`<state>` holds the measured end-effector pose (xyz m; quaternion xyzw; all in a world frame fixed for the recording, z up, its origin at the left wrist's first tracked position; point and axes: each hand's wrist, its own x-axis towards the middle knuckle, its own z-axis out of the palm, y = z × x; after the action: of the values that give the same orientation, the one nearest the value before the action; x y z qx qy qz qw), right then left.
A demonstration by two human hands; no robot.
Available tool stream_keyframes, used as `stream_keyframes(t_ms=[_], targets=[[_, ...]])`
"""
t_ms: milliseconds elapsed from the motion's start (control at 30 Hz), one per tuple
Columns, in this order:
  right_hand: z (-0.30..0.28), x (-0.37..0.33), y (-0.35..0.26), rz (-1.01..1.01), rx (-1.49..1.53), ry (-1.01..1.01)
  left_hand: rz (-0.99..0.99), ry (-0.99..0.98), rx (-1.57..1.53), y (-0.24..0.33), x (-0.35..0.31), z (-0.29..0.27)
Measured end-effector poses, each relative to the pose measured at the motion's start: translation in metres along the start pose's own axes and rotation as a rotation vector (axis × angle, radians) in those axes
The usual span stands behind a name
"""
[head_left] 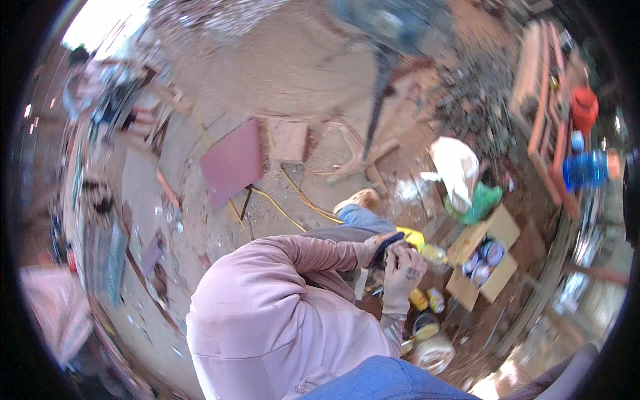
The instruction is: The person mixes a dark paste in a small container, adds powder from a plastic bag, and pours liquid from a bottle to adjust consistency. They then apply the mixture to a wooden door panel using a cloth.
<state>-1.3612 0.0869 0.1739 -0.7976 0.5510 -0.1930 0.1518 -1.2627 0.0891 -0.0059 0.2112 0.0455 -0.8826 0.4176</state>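
Dusty floor (200,230) spreads beneath my left hand (371,251) and right hand (405,272), bent close together at a dark-blue item (388,245) though I cannot tell whether either pinches it, with a cardboard box (501,277) of cans (492,252) to their right, a green bag (483,203) beyond and a maroon board (232,162) far left.

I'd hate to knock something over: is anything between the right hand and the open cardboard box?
Yes. A clear yellowish container sits between the right hand and the open cardboard box, just left of the box. The hand's height above it is unclear.
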Motion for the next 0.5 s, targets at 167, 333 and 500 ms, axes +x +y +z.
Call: stream_keyframes(t_ms=[167, 333, 500], targets=[[0.001, 0.001, -0.063, -0.148, 0.061, -0.202, 0.852, 0.204, 1.589, 0.029, -0.103, -0.013], [0.044, 0.013, -0.120, -0.261, 0.128, -0.369, 0.854, 0.350, 1.498, 0.065, -0.163, -0.034], [0.108, 0.037, -0.214, -0.432, 0.261, -0.474, 0.818, 0.348, 0.877, 0.124, -0.257, -0.058]])
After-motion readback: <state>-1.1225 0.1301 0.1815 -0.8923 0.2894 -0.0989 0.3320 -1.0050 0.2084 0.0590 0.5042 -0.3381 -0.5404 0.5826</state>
